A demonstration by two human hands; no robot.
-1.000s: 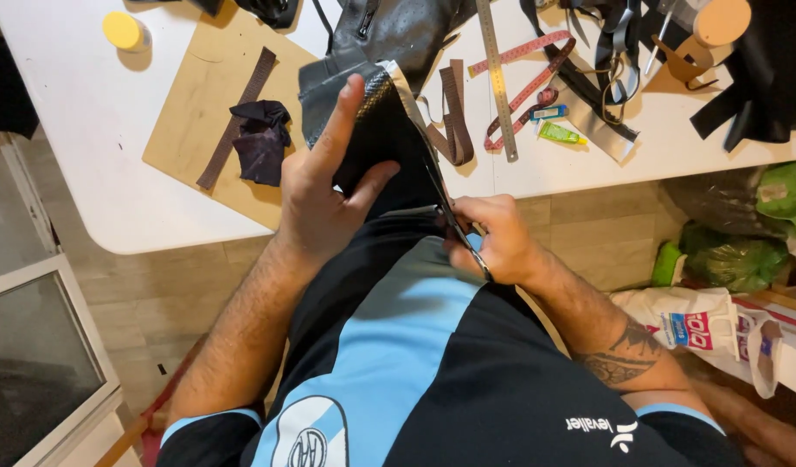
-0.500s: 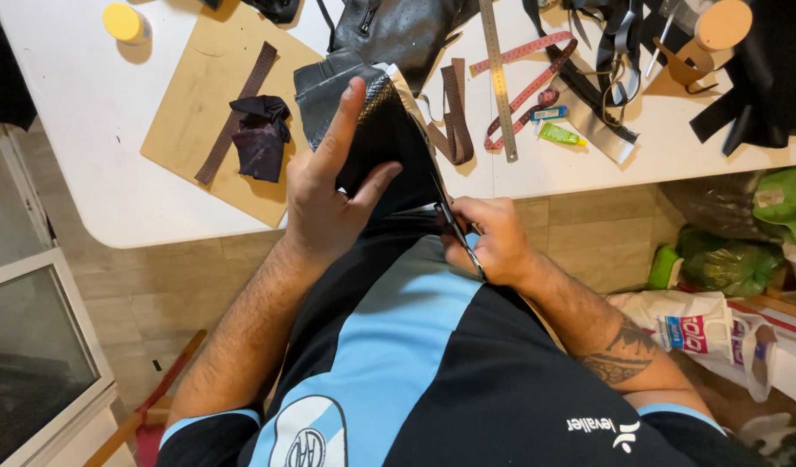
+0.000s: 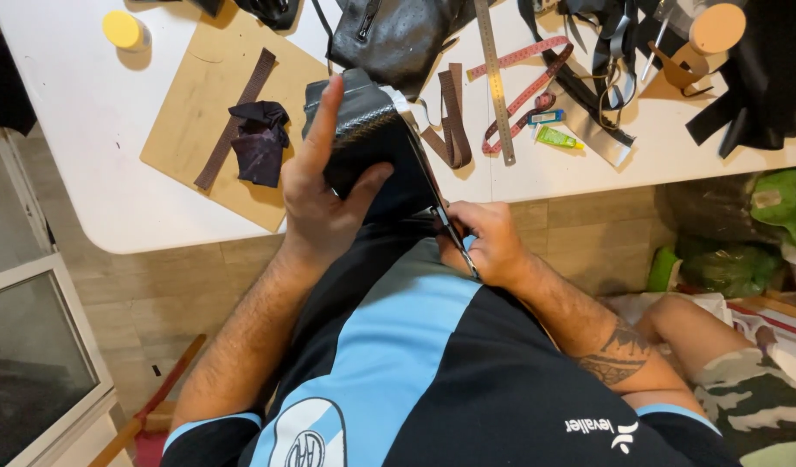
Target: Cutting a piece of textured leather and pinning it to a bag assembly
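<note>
Little has shifted over the last second: the left hand (image 3: 324,203) has kept its hold on the black leather piece (image 3: 368,143), which now sits a touch higher against the desk edge, and the right hand (image 3: 484,246) has stayed at the same spot by the piece's lower right edge.

From where I stand, the left hand's fingers wrap the textured black piece from below, thumb pressed on its near face and index finger stretched straight up toward 12 o'clock along its left side. The piece is held over the person's lap, its top overlapping the white desk (image 3: 95,147). The right hand's fingers are closed narrowly on a slim dark-bladed tool (image 3: 441,216), probably scissors, whose blade runs up along the right edge of the piece; the handle is hidden in the fist.

On the desk, at 10 o'clock from the piece, a tan cutting board (image 3: 199,130) carries a brown strap (image 3: 236,117) and a crumpled dark scrap (image 3: 258,141). A yellow-capped pot (image 3: 123,30) stands farther off at 10 o'clock. At 12 o'clock lies a black bag (image 3: 398,39); at 2 o'clock, a steel ruler (image 3: 495,78) and a pink measuring tape (image 3: 521,86).
</note>
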